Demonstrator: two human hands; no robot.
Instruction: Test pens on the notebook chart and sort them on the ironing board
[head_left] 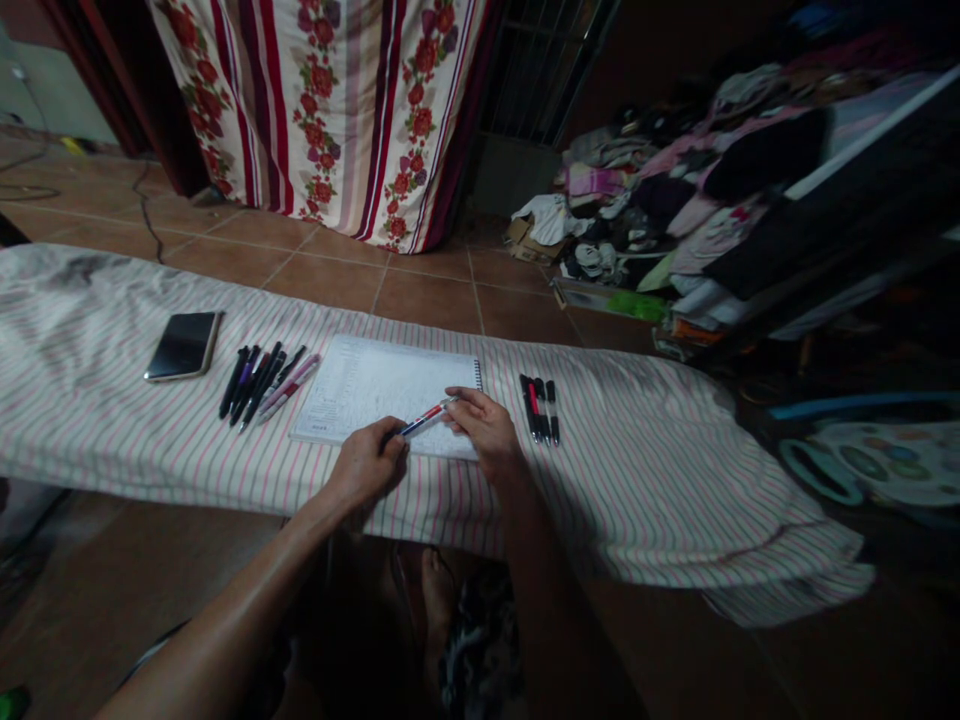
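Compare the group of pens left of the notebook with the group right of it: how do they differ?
The left group of pens is larger, fanned out and slanted; the right group of pens has only a few, lying close and nearly parallel. The left group includes pink barrels; the right group shows one red. Both lie untouched on the striped cloth.

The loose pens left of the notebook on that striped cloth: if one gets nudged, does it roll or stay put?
The bunch of dark and pink pens lie side by side, slim and round, so one would probably roll sideways if pushed across its length. The striped cloth under them looks soft and slightly rumpled, which likely damps rolling. They look light and stiff, easy to pinch, though neighbours touching each other may shift together.
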